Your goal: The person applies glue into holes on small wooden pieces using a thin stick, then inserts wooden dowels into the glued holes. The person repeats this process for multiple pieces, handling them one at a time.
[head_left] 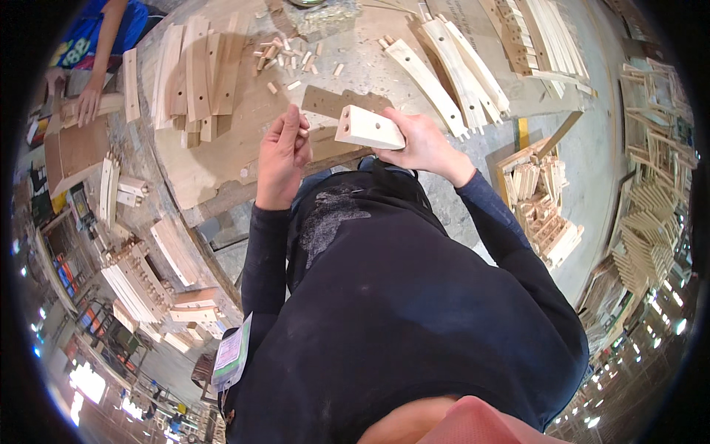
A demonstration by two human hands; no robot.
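Note:
My right hand (431,148) is closed around a pale wooden piece (370,129). Two holes show in its end face and one in its upper side; that end points left, toward my other hand. My left hand (282,158) is in a pinch, with the small pale end of a wooden dowel (304,132) peeking out by the fingertips. A gap separates the dowel from the wooden piece. Beyond the left hand, a loose pile of short wooden dowels (287,56) is scattered on the worktable (214,159).
Stacked wooden slats (197,70) lie left of the dowels. Curved wooden pieces (433,85) with dowelled ends lie on the right. A box of wooden parts (546,194) stands by my right arm. At the far left, another person's hand (89,100) rests near a cardboard box (72,144).

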